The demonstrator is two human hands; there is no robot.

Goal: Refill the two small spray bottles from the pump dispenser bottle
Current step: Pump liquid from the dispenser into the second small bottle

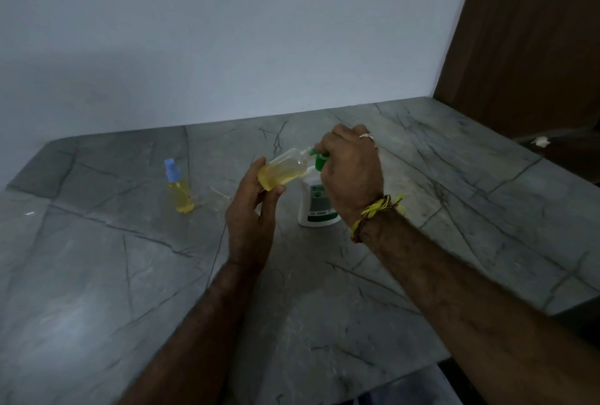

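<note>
My left hand (251, 219) holds a small clear bottle (284, 170) without its cap. The bottle is tilted, partly filled with yellow liquid, and its open neck meets the green pump nozzle (314, 152). The white pump dispenser bottle (316, 203) stands on the grey stone counter (422, 209). My right hand (350, 174) is curled over the green pump head and hides most of it. A second small spray bottle (178, 188), with a blue spray cap and yellow liquid inside, stands upright on the counter to the left, apart from both hands.
A thin pale stick-like piece (220, 193) lies on the counter between the standing spray bottle and my left hand. A white wall runs behind the counter. A brown wooden panel (526, 31) rises at the back right. The counter's edge drops off at the right.
</note>
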